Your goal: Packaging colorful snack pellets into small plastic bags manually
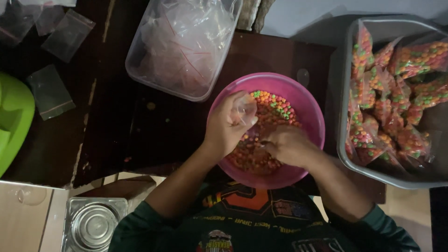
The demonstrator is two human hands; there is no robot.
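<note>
Leftmost, a green plastic thing (13, 123) is cut off by the edge, and its kind cannot be told. Near it, small empty clear bags (50, 91) lie on the dark table (140, 135), dim and hard to make out. Lower down sits a square metal container (93, 224), partly cut off. A clear plastic tub (184, 46) of empty bags stands behind the pink bowl (308, 105). Over that bowl, the left hand (226, 126) pinches a small clear bag (246, 111) in curled fingers, holding it above the coloured candy (275, 107). Just beside it, the right hand (289, 145) is down in the candy, fingers bent; whether it grips anything cannot be told. Rightmost, a grey tray (345, 161) holds filled candy packets (382, 107), its far side cut off.
</note>
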